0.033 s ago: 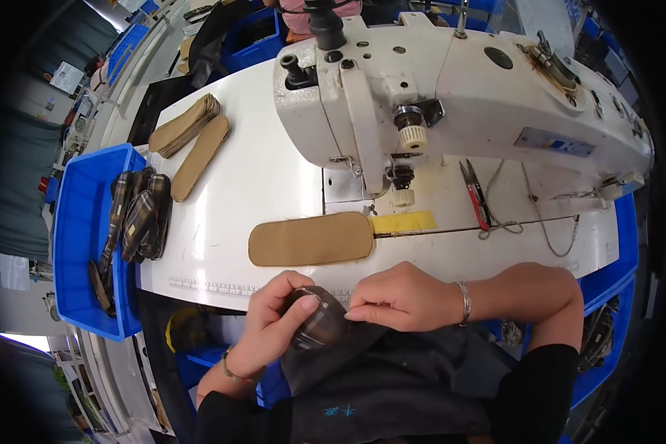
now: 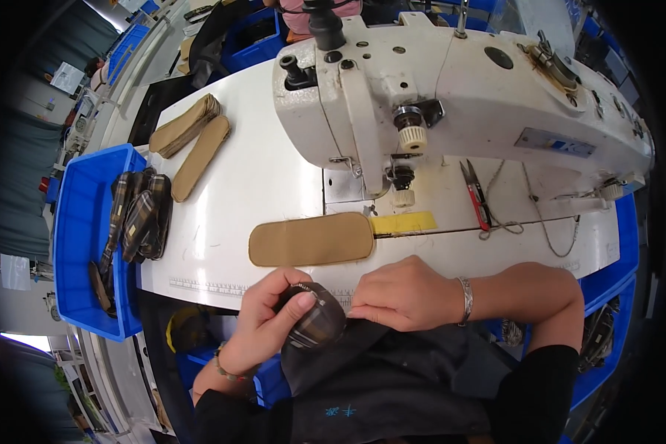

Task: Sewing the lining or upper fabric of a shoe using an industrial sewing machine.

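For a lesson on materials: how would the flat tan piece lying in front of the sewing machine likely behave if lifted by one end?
The tan piece lies thin and flat on the table, so it is probably light. It looks like fabric or padding, so it would likely droop rather than stay stiff.

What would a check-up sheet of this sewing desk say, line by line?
Surface: white table, sewing machine on it.
Job's things: left hand grips a dark plaid piece; right hand touches its edge.
Clutter: tan insole piece, tan stack, red snips, yellow strip.
Hands: both busy at the near table edge.
Cables: loose thread by the snips.
Surroundings: blue bin with plaid pieces.
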Motion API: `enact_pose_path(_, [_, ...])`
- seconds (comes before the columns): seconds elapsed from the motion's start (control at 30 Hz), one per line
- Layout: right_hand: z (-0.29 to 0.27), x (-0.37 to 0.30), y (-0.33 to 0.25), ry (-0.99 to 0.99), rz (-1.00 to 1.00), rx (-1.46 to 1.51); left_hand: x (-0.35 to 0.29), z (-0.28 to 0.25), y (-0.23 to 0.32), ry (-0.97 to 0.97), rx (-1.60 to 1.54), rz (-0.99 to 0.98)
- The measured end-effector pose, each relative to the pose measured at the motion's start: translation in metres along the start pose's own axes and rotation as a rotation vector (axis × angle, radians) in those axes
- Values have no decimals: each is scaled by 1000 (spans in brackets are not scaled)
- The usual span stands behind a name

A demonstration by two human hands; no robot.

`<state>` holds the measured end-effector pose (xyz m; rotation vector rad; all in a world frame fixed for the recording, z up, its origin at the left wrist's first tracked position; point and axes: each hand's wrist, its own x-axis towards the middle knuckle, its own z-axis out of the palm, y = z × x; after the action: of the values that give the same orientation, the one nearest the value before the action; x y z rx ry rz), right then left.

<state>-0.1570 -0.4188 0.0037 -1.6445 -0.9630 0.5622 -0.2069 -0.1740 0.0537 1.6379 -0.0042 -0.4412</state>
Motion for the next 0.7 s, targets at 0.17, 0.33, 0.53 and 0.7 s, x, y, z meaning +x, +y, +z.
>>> enact_pose_path(0.17, [-6, 10, 25, 241, -376, -1042, 60, -7, 47, -79, 413, 170])
enact_pose_path(0.33, [-9, 13, 38, 170, -217, -990, 139, 2, 30, -378, 759, 43])
enact_pose_path(0.53, [-12, 15, 39, 188, -244, -1054, 158, -14, 10, -379, 663, -54])
enact_pose_path(0.7, [-9, 13, 31, 52, -128, -1021, 159, -10, 6, -248, 702, 373])
